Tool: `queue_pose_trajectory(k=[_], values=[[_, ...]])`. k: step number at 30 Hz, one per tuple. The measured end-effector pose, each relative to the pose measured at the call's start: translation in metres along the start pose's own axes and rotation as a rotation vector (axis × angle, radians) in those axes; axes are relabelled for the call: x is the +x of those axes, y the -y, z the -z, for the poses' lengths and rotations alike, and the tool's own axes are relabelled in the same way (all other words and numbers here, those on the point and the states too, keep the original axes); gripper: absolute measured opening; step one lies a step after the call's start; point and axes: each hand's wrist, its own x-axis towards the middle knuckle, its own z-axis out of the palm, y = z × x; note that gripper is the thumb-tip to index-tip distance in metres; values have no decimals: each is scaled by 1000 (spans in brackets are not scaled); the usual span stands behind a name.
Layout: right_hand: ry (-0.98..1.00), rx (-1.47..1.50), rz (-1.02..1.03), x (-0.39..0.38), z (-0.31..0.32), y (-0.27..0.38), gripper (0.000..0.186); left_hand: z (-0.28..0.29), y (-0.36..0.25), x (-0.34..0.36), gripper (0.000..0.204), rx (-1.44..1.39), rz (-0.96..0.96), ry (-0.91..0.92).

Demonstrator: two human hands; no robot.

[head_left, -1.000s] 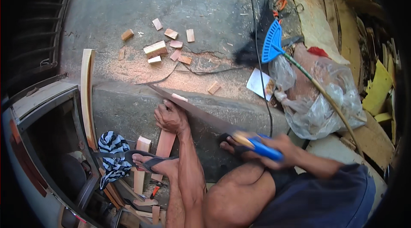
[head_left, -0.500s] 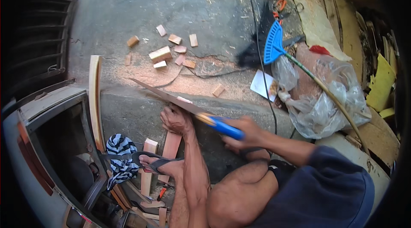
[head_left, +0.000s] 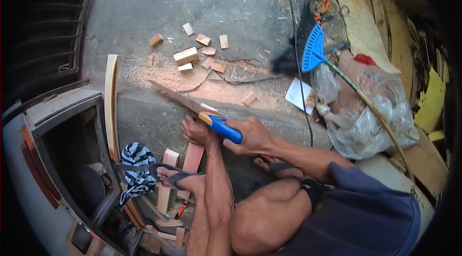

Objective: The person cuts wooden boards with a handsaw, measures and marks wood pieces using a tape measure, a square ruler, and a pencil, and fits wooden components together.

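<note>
My right hand (head_left: 251,136) is wrapped round the blue-and-yellow handle of a handsaw (head_left: 185,102). Its blade slants up to the left, with the tip above the sawdust. Close below the blade, my left hand (head_left: 197,131) grips a reddish wooden strip (head_left: 192,160), whose far end pokes out beside the blade at the concrete step's edge. The strip runs down past my sandalled foot (head_left: 180,178). Where exactly the teeth meet the wood is hidden by the blade and hand.
Several cut wood blocks (head_left: 186,56) lie among sawdust beyond the step. A long board (head_left: 111,107) leans beside an open metal cabinet (head_left: 65,107) at left. To the right are a blue rake (head_left: 314,49), a black cord (head_left: 299,73) and plastic bags (head_left: 358,126).
My right hand has pushed the saw forward and to the left, bringing its handle close to my left hand. The left hand keeps its grip on the strip. The view has shifted slightly.
</note>
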Motion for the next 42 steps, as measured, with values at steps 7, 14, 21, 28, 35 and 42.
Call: queue_pose_trajectory(k=[7, 14, 21, 28, 35, 42], values=[[24, 93, 68, -175, 92, 14, 48, 26, -3, 6, 39, 54, 37, 54], [109, 167, -101, -4, 1, -3, 44, 6, 9, 8, 36, 37, -39, -34], [40, 103, -39, -153, 85, 18, 42, 16, -10, 3, 42, 38, 37, 46], [151, 116, -133, -41, 24, 8, 36, 10, 9, 8, 39, 12, -3, 13], [31, 77, -39, -117, 61, 11, 40, 10, 0, 7, 38, 13, -4, 12], [44, 11, -5, -93, 39, -2, 40, 15, -4, 2, 38, 57, 41, 88]])
